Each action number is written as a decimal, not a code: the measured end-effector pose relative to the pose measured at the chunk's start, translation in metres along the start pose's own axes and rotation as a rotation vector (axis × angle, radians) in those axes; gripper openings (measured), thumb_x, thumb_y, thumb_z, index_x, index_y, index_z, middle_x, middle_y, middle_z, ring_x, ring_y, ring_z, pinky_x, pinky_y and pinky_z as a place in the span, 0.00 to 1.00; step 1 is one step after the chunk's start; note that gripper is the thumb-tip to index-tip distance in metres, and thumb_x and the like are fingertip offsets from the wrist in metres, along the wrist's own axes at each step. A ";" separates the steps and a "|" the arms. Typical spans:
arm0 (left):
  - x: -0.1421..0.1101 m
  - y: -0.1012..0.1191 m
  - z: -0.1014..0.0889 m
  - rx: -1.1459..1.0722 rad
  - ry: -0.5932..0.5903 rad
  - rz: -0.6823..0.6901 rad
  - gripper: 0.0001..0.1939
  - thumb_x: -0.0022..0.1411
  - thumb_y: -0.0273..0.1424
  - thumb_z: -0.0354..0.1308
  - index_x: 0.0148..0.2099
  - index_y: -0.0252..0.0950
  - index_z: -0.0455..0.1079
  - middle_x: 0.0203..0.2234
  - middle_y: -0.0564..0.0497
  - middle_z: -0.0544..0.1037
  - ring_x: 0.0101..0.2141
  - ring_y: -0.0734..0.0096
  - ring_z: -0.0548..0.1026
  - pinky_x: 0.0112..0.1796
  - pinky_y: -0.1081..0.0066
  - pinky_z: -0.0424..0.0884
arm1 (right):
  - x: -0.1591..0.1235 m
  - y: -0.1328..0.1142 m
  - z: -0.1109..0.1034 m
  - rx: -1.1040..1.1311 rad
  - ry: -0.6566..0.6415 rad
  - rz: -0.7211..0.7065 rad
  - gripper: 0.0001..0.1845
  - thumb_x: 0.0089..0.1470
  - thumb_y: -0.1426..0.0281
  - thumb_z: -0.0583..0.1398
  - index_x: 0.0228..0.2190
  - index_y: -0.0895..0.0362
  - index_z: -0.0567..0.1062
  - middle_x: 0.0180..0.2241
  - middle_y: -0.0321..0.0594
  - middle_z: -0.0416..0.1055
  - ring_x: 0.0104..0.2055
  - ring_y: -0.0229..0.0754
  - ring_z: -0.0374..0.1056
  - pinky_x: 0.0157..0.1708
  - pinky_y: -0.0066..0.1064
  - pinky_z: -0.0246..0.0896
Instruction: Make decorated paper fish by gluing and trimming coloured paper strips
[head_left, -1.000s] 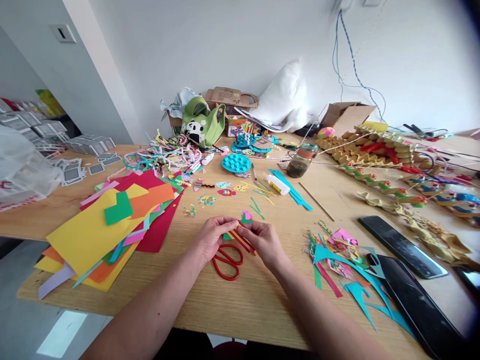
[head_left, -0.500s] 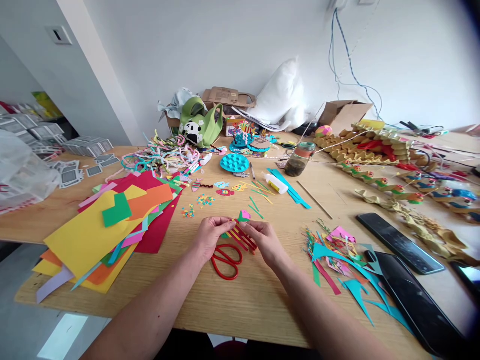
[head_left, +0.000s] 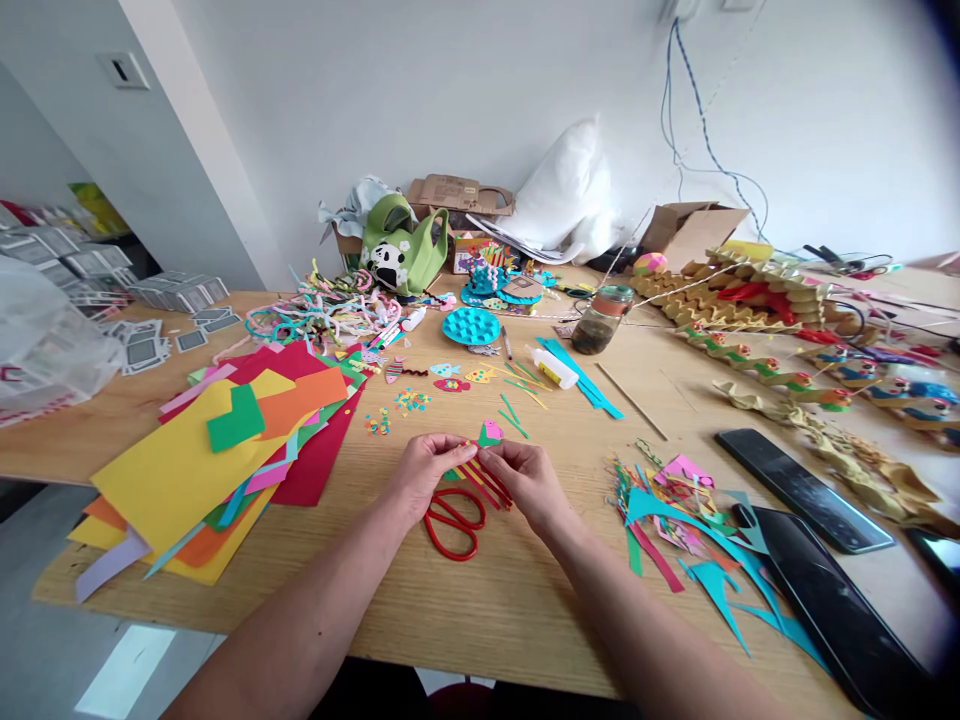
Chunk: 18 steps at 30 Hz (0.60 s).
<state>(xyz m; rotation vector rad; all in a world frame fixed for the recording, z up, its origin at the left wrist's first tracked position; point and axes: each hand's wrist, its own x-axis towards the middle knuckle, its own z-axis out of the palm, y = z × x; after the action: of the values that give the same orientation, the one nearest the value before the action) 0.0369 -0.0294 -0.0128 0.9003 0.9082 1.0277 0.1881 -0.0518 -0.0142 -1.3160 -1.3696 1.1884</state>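
My left hand (head_left: 431, 472) pinches the upper left edge of a red paper piece with yellow stripes (head_left: 491, 484). With thumb and fingertips, my right hand (head_left: 527, 478) grips the same piece from the other side. Its lower part fans out between my hands. Just beyond my fingertips is a small pink and green paper cut-out (head_left: 490, 433), partly hidden by them. A bit of green paper (head_left: 453, 474) shows by my left fingers. Red-handled scissors (head_left: 456, 525) lie below my hands, their blades covered.
Coloured paper sheets (head_left: 172, 470) pile up at left. Beyond my hands are paper fish (head_left: 451, 385), confetti dots (head_left: 412, 401), thin strips (head_left: 514, 415) and a glue bottle (head_left: 555, 368). At right lie paper scraps (head_left: 675, 510) and phones (head_left: 806, 490). A glass jar (head_left: 600, 322) stands farther back.
The striped red paper has turned between my fingers, and more of its striped face shows now than a second ago. My hands have stayed in nearly the same place.
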 end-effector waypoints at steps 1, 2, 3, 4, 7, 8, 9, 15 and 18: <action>0.000 0.000 0.000 0.004 0.004 0.013 0.12 0.40 0.34 0.70 0.28 0.33 0.78 0.24 0.48 0.79 0.28 0.70 0.73 0.36 0.70 0.66 | 0.000 -0.001 0.000 -0.005 -0.005 -0.001 0.23 0.47 0.52 0.60 0.23 0.61 0.74 0.18 0.33 0.60 0.20 0.32 0.50 0.18 0.25 0.43; 0.000 0.000 0.000 0.008 0.011 0.027 0.11 0.40 0.34 0.70 0.28 0.33 0.78 0.24 0.49 0.79 0.28 0.70 0.73 0.36 0.71 0.66 | -0.001 -0.001 0.001 -0.011 -0.010 -0.003 0.23 0.47 0.52 0.60 0.23 0.61 0.74 0.18 0.33 0.60 0.21 0.32 0.50 0.19 0.25 0.43; 0.001 0.000 0.000 0.012 0.022 0.040 0.11 0.40 0.33 0.70 0.28 0.33 0.78 0.24 0.49 0.79 0.28 0.70 0.73 0.36 0.71 0.66 | -0.001 -0.002 0.001 -0.017 -0.014 -0.005 0.23 0.47 0.52 0.60 0.23 0.61 0.74 0.18 0.33 0.60 0.21 0.32 0.50 0.19 0.26 0.43; 0.001 -0.001 0.000 0.015 0.034 0.051 0.11 0.39 0.33 0.70 0.27 0.33 0.78 0.24 0.49 0.79 0.28 0.70 0.73 0.36 0.71 0.66 | -0.001 -0.003 0.001 -0.020 -0.016 -0.008 0.22 0.47 0.52 0.60 0.23 0.61 0.74 0.18 0.33 0.59 0.20 0.32 0.50 0.19 0.26 0.43; 0.002 -0.002 -0.001 0.018 0.071 0.057 0.11 0.38 0.33 0.71 0.27 0.34 0.77 0.23 0.50 0.79 0.28 0.71 0.73 0.35 0.71 0.66 | -0.001 -0.004 0.000 -0.010 0.005 -0.012 0.22 0.47 0.53 0.60 0.23 0.61 0.73 0.17 0.32 0.59 0.21 0.32 0.50 0.20 0.26 0.44; 0.002 -0.002 -0.001 0.019 0.080 0.056 0.11 0.38 0.34 0.71 0.26 0.34 0.77 0.23 0.50 0.78 0.27 0.71 0.73 0.35 0.71 0.66 | -0.001 -0.004 0.000 -0.004 0.022 -0.010 0.21 0.46 0.53 0.60 0.22 0.61 0.72 0.17 0.32 0.59 0.21 0.32 0.51 0.20 0.26 0.44; 0.003 -0.002 -0.001 0.020 0.087 0.056 0.11 0.38 0.34 0.71 0.26 0.34 0.77 0.23 0.50 0.78 0.27 0.71 0.72 0.35 0.71 0.66 | 0.000 -0.004 -0.001 0.000 0.037 -0.008 0.21 0.46 0.53 0.61 0.22 0.60 0.72 0.17 0.32 0.59 0.21 0.32 0.51 0.20 0.26 0.44; 0.002 -0.002 -0.001 0.047 0.091 0.066 0.10 0.39 0.33 0.70 0.27 0.34 0.77 0.23 0.50 0.78 0.27 0.71 0.72 0.34 0.71 0.66 | 0.001 -0.002 -0.001 0.004 0.076 -0.016 0.20 0.44 0.53 0.62 0.21 0.58 0.68 0.16 0.30 0.56 0.20 0.31 0.49 0.19 0.26 0.42; 0.002 -0.002 0.000 0.056 0.086 0.069 0.10 0.39 0.34 0.70 0.26 0.34 0.77 0.24 0.49 0.79 0.28 0.71 0.73 0.35 0.70 0.66 | 0.001 -0.002 0.000 0.002 0.089 -0.020 0.21 0.43 0.53 0.62 0.20 0.58 0.67 0.16 0.30 0.56 0.19 0.31 0.49 0.19 0.26 0.42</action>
<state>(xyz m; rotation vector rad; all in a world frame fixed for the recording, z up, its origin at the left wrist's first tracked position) 0.0377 -0.0280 -0.0151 0.9460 0.9879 1.1116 0.1880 -0.0510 -0.0118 -1.3348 -1.3145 1.1051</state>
